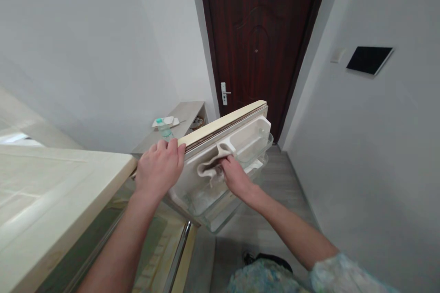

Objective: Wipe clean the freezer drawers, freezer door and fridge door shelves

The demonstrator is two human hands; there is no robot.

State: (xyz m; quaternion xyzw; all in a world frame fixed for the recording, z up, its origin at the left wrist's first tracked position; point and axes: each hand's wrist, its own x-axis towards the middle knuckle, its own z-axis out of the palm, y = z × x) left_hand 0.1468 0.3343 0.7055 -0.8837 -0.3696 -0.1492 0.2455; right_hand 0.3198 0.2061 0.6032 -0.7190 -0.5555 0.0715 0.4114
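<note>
A cream refrigerator door (227,121) stands open in front of me, its inner side with clear plastic shelves facing me. My left hand (160,162) lies over the door's top edge near the hinge side, fingers curled around it. A beige cloth (213,165) is bunched in my right hand (235,174), at the upper inside of the door, by the divider between its top compartments. A clear door shelf (220,226) is visible lower down. The cream refrigerator top (68,178) is at the left, with the open interior (151,247) below it.
Behind the door is a grey cabinet (187,110) bearing a clear bottle with a green cap (165,129) and a white tray (164,121). A dark red entrance door (254,32) closes off the far end. The right wall (360,146) carries a black panel (369,59).
</note>
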